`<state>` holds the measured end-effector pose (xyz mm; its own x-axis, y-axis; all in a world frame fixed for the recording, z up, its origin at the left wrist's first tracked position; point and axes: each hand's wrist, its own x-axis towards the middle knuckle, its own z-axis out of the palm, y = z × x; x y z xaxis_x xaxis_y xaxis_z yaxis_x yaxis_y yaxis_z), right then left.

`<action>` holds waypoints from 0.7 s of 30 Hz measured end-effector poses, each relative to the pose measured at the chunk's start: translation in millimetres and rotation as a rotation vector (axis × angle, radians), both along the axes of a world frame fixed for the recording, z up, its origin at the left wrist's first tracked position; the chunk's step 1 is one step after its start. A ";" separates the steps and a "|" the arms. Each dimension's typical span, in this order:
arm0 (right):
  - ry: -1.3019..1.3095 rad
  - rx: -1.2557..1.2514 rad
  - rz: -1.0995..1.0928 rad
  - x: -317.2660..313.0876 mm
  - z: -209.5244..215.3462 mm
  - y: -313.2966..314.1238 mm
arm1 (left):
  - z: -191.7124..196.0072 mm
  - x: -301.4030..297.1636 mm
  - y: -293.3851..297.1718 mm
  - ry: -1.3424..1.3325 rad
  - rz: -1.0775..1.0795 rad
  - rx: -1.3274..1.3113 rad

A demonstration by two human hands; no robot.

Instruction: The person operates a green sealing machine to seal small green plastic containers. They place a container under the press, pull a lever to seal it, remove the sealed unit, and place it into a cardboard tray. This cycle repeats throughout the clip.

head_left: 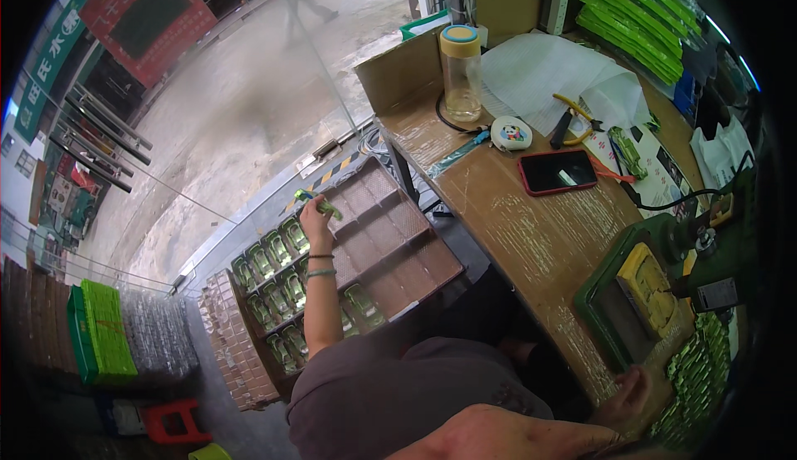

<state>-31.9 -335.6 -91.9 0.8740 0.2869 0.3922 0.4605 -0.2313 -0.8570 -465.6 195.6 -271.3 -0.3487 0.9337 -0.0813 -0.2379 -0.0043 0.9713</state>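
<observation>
I read the step in hand as filling the tray (394, 211). At nine o'clock I have the left hand (315, 217), fingers pinched narrow on a green piece (330, 209) above the tray; filled slots (272, 251) lie toward its eight o'clock, bare ones toward three. I judge the next move calls for lining the piece up with a slot, lowering and releasing. At four o'clock I see the right hand (635, 395) near the green pile (699, 369), fingers partly curled; I cannot tell whether they hold anything.
</observation>
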 end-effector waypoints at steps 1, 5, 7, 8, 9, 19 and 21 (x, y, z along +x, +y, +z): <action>0.051 0.045 0.180 -7.7 9.4 26.7 | 35.5 19.3 -30.5 -0.127 -0.073 0.029; -0.009 -0.062 0.685 -31.9 20.3 106.6 | 130.3 113.1 -121.3 -0.146 -0.558 0.175; -0.095 -0.166 0.853 -52.0 40.7 143.8 | 149.7 160.2 -164.1 -0.235 -0.785 0.116; -0.139 -0.211 0.903 -60.1 48.0 155.5 | 156.0 180.8 -183.8 -0.518 -0.938 0.019; -0.251 -0.227 0.865 -63.7 50.2 161.5 | 173.1 203.8 -204.4 -0.437 -1.015 -0.075; 0.617 0.274 0.437 -1.9 12.3 79.6 | 242.7 268.2 -239.3 0.369 -1.564 0.867; 0.677 0.328 0.409 3.6 13.9 70.2 | 255.2 287.9 -244.7 0.660 -1.268 1.349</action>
<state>-28.3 -265.3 -78.0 0.8025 0.5937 -0.0587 -0.1812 0.1488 -0.9721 -177.7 -49.1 -16.0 0.7855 -0.0414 0.6175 -0.3619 -0.8401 0.4041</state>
